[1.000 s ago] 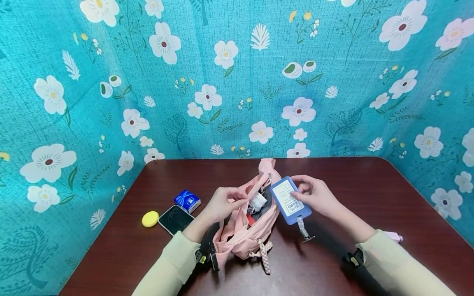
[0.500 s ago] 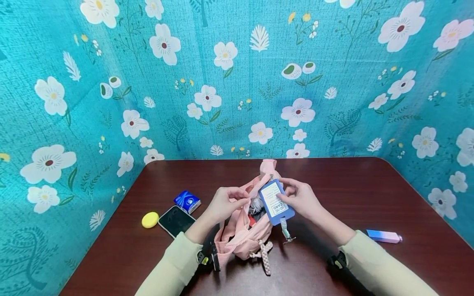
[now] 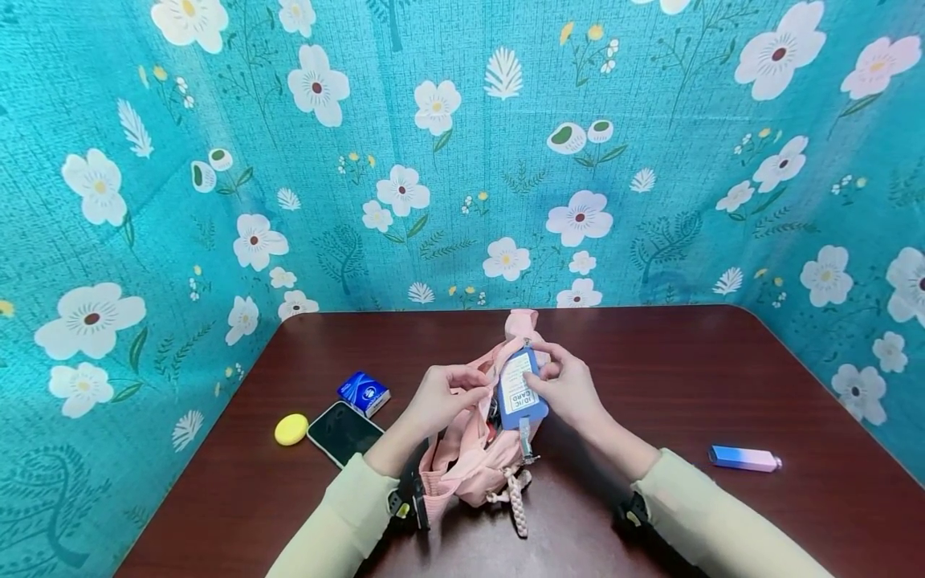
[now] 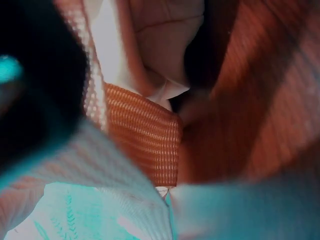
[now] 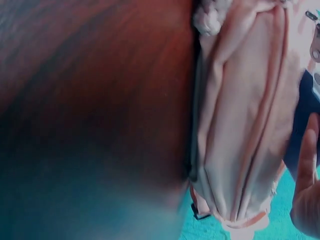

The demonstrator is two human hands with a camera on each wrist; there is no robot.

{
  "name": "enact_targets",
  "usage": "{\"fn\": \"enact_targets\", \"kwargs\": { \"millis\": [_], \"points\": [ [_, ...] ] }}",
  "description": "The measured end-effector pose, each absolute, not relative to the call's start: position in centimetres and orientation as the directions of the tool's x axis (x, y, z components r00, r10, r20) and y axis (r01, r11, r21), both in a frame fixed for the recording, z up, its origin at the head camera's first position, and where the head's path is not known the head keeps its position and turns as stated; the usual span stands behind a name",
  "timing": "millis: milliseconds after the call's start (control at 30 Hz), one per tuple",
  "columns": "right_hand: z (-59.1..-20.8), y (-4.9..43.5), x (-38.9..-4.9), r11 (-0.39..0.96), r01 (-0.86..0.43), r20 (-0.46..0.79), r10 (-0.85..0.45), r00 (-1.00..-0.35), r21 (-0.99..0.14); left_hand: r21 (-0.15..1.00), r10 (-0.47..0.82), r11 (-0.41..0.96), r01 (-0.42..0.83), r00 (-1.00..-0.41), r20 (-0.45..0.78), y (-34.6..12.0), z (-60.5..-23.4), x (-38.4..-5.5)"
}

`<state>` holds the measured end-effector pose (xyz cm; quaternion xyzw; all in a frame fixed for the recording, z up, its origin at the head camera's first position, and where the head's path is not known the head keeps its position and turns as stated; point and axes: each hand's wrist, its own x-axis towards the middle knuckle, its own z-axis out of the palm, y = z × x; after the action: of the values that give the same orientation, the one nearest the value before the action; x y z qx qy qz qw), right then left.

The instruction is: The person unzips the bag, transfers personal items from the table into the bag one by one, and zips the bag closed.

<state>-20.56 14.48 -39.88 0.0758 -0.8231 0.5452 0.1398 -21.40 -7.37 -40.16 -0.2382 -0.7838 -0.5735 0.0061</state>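
Observation:
A pink bag [image 3: 480, 470] with an open zip lies mid-table, a braided charm [image 3: 516, 502] hanging off its near side. My left hand [image 3: 444, 401] pinches the left edge of the bag's opening between thumb and fingers. In my right hand [image 3: 574, 389] is a blue ID card holder [image 3: 522, 393], pinched at its right edge over the opening, its metal clip [image 3: 526, 443] dangling toward me. The holder covers most of what lies inside; a bit of red shows below it. In the right wrist view, the bag's pleated side [image 5: 245, 110] is close beside the hand [image 5: 307, 190].
To the left lie a yellow round thing [image 3: 291, 429], a phone [image 3: 344, 433] and a blue box [image 3: 364, 393]. A blue-and-pink tube [image 3: 744, 458] lies on the right of the dark wooden table [image 3: 672, 353]. Floral cloth [image 3: 462, 201] hangs behind the table.
My right hand has carried the card holder leftward, from beside the bag to over its opening. The left hand keeps its pinch on the edge. The tube at right has come out from behind my sleeve.

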Motion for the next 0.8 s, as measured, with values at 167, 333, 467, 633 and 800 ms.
{"fn": "enact_targets", "kwargs": {
  "millis": [167, 333, 467, 633, 800],
  "points": [
    [-40.6, 13.3, -20.4, 0.42, -0.248, 0.303, 0.07, -0.95, -0.873, 0.933, 0.378, 0.147, 0.329, -0.89, 0.255, -7.0, -40.3, -21.4],
    [-41.0, 12.4, -20.5, 0.44, -0.253, 0.331, 0.11, -0.937, -0.862, 0.95, 0.389, 0.105, 0.296, -0.891, 0.234, -6.8, -40.1, -21.5],
    [-41.1, 12.1, -20.8, 0.453, -0.267, 0.353, 0.115, -0.929, -0.851, 0.957, 0.394, 0.089, 0.275, -0.893, 0.22, -6.8, -39.5, -21.2],
    [-41.2, 12.0, -20.8, 0.448, -0.277, 0.335, 0.054, -0.941, -0.85, 0.955, 0.393, 0.068, 0.287, -0.888, 0.239, -6.9, -37.9, -20.2],
    [-41.3, 12.4, -20.2, 0.363, -0.298, 0.289, -0.078, -0.954, -0.883, 0.955, 0.385, 0.082, 0.285, -0.893, 0.233, -7.2, -37.6, -19.9]
  ]
}}
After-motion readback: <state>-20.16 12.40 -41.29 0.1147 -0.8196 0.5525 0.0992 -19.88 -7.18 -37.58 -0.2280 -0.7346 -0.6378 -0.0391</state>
